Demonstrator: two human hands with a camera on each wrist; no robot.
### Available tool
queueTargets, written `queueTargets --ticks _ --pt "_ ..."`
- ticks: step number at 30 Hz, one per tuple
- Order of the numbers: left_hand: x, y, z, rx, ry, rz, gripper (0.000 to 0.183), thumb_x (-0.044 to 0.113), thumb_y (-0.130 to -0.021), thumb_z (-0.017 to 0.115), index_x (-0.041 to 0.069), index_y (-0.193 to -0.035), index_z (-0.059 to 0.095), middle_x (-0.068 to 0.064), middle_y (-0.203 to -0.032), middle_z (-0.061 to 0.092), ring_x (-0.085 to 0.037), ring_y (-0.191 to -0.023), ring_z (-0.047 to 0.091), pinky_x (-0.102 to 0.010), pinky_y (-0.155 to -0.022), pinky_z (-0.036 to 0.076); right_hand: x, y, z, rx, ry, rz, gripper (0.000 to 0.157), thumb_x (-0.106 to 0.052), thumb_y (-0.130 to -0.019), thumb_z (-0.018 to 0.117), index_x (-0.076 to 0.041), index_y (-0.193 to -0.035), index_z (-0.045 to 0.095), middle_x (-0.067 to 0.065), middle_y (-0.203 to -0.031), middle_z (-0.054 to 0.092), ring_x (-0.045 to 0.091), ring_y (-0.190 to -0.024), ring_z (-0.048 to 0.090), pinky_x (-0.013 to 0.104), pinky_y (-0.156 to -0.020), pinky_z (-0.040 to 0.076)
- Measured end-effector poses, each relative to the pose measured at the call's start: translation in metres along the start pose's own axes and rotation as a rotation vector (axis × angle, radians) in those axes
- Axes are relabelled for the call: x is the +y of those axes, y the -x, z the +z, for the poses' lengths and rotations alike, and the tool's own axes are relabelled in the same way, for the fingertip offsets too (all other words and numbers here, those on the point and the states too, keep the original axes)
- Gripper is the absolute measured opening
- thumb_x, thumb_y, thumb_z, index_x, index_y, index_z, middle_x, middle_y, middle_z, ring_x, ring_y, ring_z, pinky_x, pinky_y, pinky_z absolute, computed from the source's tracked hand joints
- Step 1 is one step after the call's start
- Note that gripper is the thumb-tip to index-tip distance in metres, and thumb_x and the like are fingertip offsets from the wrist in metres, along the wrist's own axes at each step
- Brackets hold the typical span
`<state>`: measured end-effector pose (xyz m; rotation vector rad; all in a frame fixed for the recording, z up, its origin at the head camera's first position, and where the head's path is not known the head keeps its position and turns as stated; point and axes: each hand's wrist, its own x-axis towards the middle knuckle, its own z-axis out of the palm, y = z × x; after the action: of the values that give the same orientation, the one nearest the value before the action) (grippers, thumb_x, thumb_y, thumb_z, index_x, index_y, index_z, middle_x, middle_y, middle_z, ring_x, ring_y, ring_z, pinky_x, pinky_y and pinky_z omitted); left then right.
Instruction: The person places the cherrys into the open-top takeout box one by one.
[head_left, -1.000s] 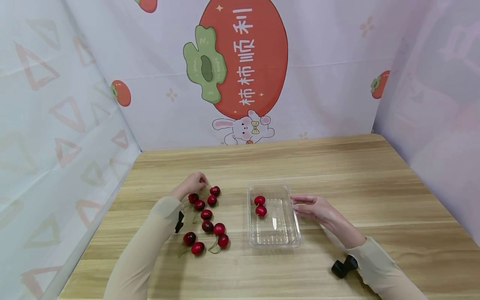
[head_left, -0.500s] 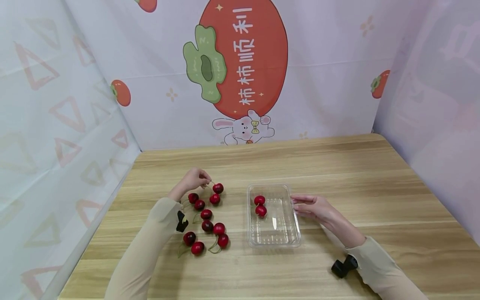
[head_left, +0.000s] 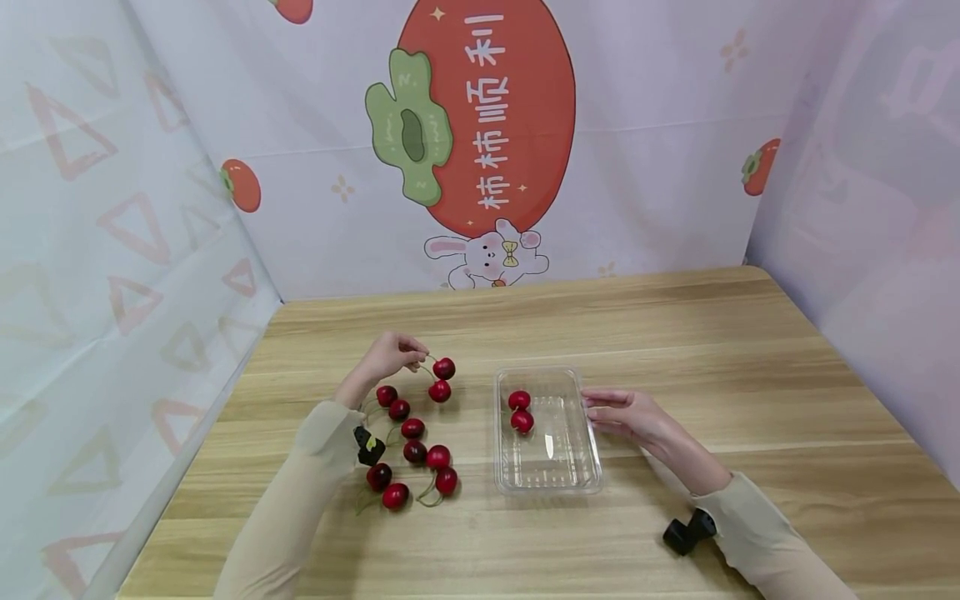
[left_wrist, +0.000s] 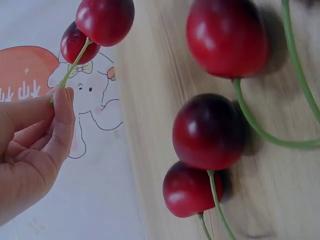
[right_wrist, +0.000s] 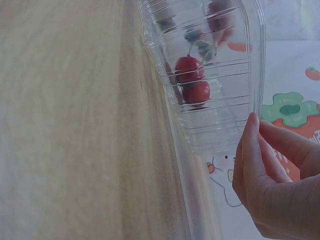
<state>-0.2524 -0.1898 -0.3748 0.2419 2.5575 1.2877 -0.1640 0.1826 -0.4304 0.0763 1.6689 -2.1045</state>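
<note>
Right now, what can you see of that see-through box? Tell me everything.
The clear box looks like thin, glossy plastic: rectangular, open-topped, with rounded corners, a rim and ribbed walls. It rests upright on the wood-grained table, its longer sides running front to back. Two red cherries lie inside, close together, toward the far left. At the right side, the right hand pinches its rim between thumb and fingers.

Left hand in a thumb-and-finger pinch, right hand likewise pinching, both forearms angled inward
</note>
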Motion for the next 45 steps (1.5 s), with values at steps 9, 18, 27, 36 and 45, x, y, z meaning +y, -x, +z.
queueTargets --ticks 9,18,27,36,45 --pt "0.007 0.004 0.007 0.050 0.032 -0.010 0.019 -0.002 -0.086 0.053 -0.014 -0.099 0.059 -0.026 -0.097 0.060 -0.033 -0.077 0.061 -0.026 -0.064 0.052 0.000 0.002 0.000 -0.022 0.012 -0.015 0.042 0.007 -0.076 0.061 0.009 -0.116 0.050 0.005 -0.095 0.063 0.015 -0.082 0.063 0.028 -0.078 0.049" --pt "0.016 0.008 0.013 0.126 0.078 -0.014 0.019 0.000 -0.084 0.056 -0.012 -0.099 0.061 -0.023 -0.093 0.063 -0.012 -0.061 0.060 -0.024 -0.062 0.051 -0.002 0.004 0.000 -0.042 -0.021 -0.017 0.038 0.008 -0.077 0.060 0.008 -0.114 0.053 0.004 -0.094 0.063 0.015 -0.081 0.062 0.027 -0.078 0.049" --pt "0.030 0.010 0.024 0.165 0.141 -0.041 0.018 0.000 -0.084 0.057 -0.010 -0.097 0.063 -0.021 -0.094 0.063 -0.007 -0.057 0.058 -0.024 -0.063 0.052 -0.001 0.003 -0.001 -0.041 -0.024 -0.017 0.037 0.008 -0.078 0.059 0.008 -0.115 0.053 0.005 -0.095 0.063 0.015 -0.082 0.062 0.027 -0.078 0.049" --pt "0.043 0.012 0.036 0.173 0.207 -0.046 0.017 0.000 -0.084 0.057 -0.008 -0.096 0.064 -0.021 -0.095 0.064 -0.013 -0.061 0.062 -0.026 -0.065 0.052 -0.001 0.002 -0.001 -0.043 -0.024 -0.018 0.036 0.007 -0.078 0.060 0.005 -0.113 0.055 0.005 -0.096 0.063 0.016 -0.083 0.062 0.028 -0.078 0.049" --pt "0.050 0.012 0.052 0.148 0.241 -0.020 0.017 0.000 -0.084 0.057 -0.008 -0.097 0.064 -0.022 -0.097 0.063 -0.012 -0.060 0.062 -0.034 -0.070 0.052 0.000 0.001 -0.002 -0.045 -0.024 -0.016 0.033 0.007 -0.078 0.060 0.002 -0.110 0.058 0.005 -0.095 0.063 0.015 -0.083 0.063 0.028 -0.079 0.049"
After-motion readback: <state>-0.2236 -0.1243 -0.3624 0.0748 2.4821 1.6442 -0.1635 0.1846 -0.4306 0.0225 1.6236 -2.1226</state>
